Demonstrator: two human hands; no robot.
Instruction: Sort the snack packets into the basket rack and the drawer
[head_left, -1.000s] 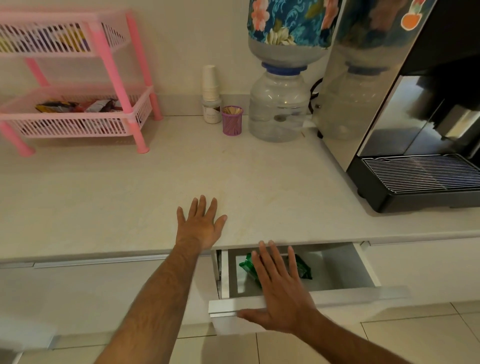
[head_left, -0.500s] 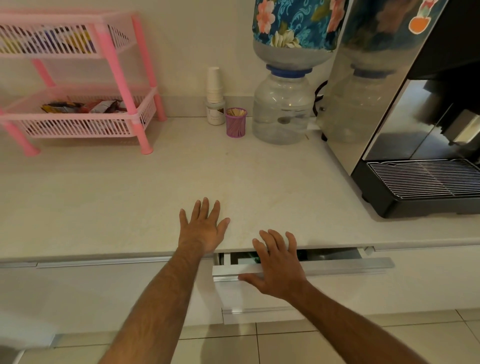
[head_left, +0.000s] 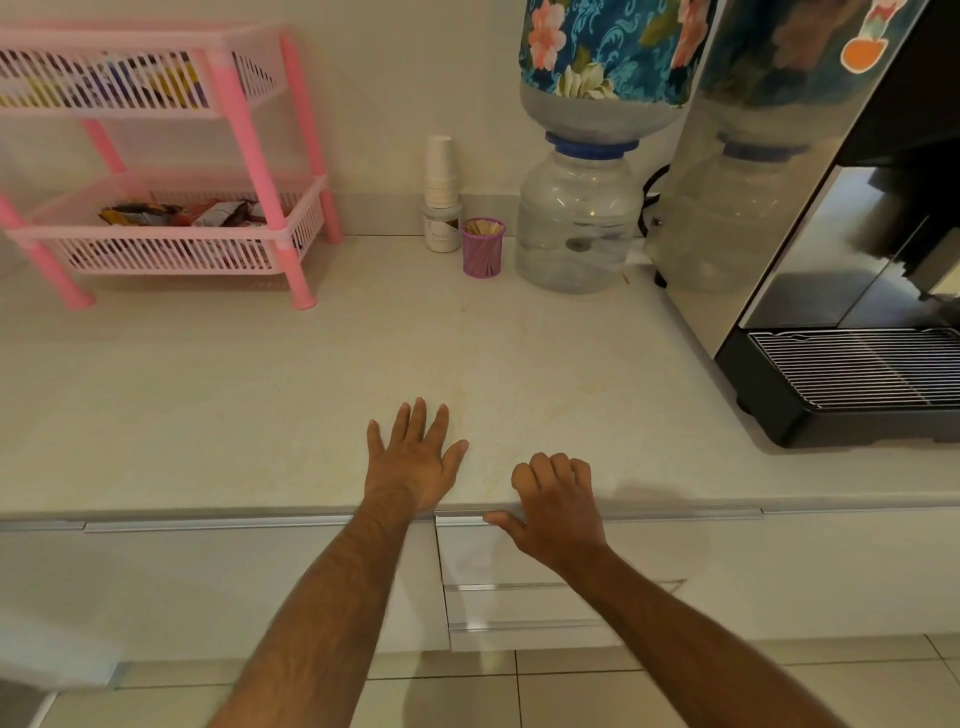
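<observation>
- Judging the sorting close to finished: drawer (head_left: 519, 556) at lower centre of the frame shut flush under the counter edge, contents hidden behind its white front.
- Snack packets (head_left: 182, 212) lying in the lower basket of the pink basket rack (head_left: 249, 150) at upper left; more coloured packets dimly visible through the slats of the upper basket, kinds not readable.
- No loose packet visible anywhere on the worktop (head_left: 260, 395), so probably nothing left to place; cannot rule out packets outside the frame.
- Left hand (head_left: 410, 462) flat on the worktop near its front edge, fingers spread and straight, holding nothing.
- Right hand (head_left: 558, 509) at the front lip of the worktop just above the drawer, fingers loosely curled with knuckles up, thumb lying along the drawer's top rail; holding nothing that shows.
- Wide bare stretch of worktop between the hands and the rack, free for a reach toward upper left.
- Along the back wall at upper centre: stack of paper cups (head_left: 440, 169), purple toothpick holder (head_left: 483, 247), and water dispenser bottle (head_left: 579, 218), all well apart from the hands.
- Coffee machine (head_left: 831, 260) with its black drip tray crowding the right side of the frame, limiting room there.
- Worktop's front edge directly under both wrists; lower drawer fronts and floor tiles below.
</observation>
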